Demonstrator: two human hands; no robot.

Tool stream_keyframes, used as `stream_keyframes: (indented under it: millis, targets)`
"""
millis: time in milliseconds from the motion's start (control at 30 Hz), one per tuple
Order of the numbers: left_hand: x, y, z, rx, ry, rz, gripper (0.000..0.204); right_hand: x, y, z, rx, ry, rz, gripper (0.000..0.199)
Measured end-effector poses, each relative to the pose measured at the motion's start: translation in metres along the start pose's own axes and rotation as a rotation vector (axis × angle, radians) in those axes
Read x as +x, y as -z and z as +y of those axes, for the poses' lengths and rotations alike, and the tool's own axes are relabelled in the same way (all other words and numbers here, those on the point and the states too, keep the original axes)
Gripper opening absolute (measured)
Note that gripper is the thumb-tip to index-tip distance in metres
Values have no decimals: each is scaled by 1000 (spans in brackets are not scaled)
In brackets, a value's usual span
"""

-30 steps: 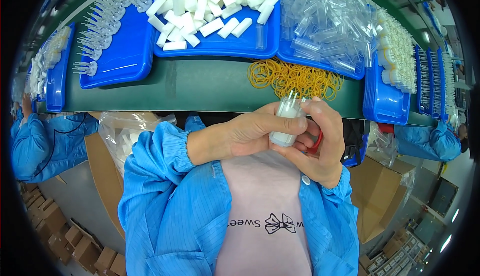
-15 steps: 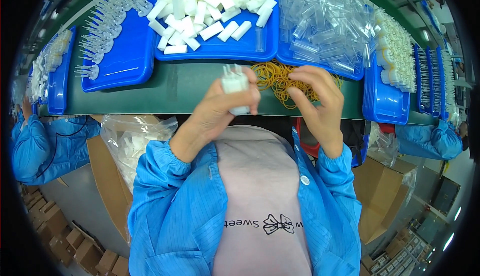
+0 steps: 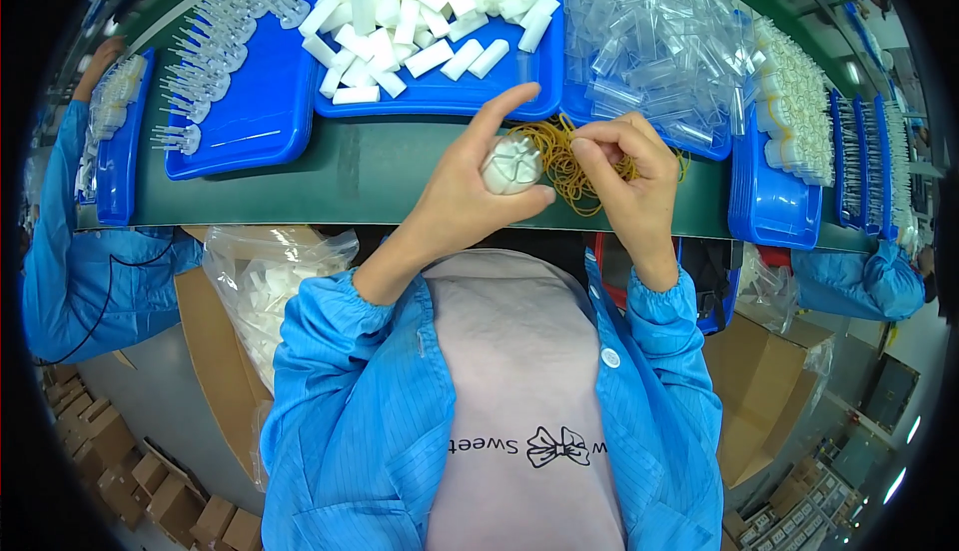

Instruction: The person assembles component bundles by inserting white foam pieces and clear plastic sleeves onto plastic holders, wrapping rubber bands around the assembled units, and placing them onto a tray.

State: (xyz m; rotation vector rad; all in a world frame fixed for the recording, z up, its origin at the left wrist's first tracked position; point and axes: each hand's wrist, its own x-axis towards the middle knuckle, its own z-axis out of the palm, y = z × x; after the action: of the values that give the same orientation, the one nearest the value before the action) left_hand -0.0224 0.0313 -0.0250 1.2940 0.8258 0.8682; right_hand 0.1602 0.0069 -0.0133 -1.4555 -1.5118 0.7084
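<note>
Bundle [image 3: 511,163] gripped by left fingers [image 3: 519,201]; right fingers [image 3: 599,146] pinch rubber bands [image 3: 559,166] near table edge [image 3: 330,213].

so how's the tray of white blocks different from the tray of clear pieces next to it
The white blocks are opaque, chunky and lie loose with blue tray floor showing between them; the clear pieces are see-through and heaped so thickly they hide most of their tray. The white blocks' tray sits beyond the left hand, the clear pieces' tray beyond the right hand. Both trays are blue and rest on the green surface.
</note>
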Motion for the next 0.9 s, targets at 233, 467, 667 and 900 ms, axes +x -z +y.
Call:
stream_keyframes:
  millis: [233,467,667,900]
  targets:
    - [3,-4,-5,363,-104,-182,28,1,20,7,1313,-370,-216,15]
    - [21,-4,-10,788,-316,-57,34,-6,0,-30,138,207,-193,6]
    - [22,4,9,59,-18,-189,27,-29,1,-39,-237,585,-47,20]
    - [2,-11,3,-906,-17,-245,38,-36,17,-29,189,209,-198,14]
